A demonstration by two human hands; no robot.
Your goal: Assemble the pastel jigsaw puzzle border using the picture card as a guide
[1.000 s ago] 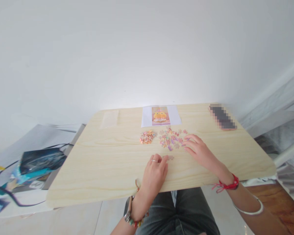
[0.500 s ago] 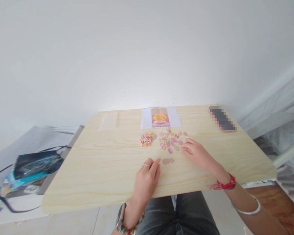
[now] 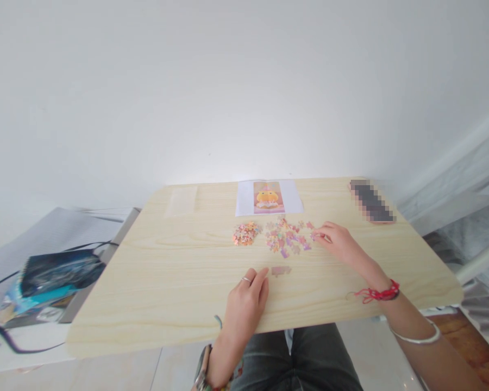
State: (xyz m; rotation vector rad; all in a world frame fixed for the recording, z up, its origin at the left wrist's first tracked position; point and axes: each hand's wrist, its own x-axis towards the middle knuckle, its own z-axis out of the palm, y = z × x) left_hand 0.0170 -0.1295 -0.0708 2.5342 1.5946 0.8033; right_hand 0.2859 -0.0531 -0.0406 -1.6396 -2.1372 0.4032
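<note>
My right hand (image 3: 342, 247) is at the right edge of a loose spread of jigsaw pieces (image 3: 287, 239), its thumb and fingertips closed on a puzzle piece (image 3: 313, 237) that is mostly covered. Resting on the table, my left hand (image 3: 245, 305) holds nothing; its fingers are loosely bent, with the index finger and thumb apart. Just right of that index fingertip lies a short joined strip of pinkish pieces (image 3: 281, 270). A denser heap of orange and mixed pieces (image 3: 246, 233) sits left of the spread.
Behind the pieces lies a printed sheet (image 3: 244, 198) with a yellow cartoon figure. A clear plastic sleeve (image 3: 181, 201) is at the back left of the wooden table (image 3: 158, 288), and a phone (image 3: 370, 201) at the back right. Bags and papers (image 3: 61, 274) lie beyond the left edge.
My right hand has shifted slightly right, away from the spread, and a piece now shows at its fingertips. My left hand stays beside the joined strip. The view has moved slightly.
</note>
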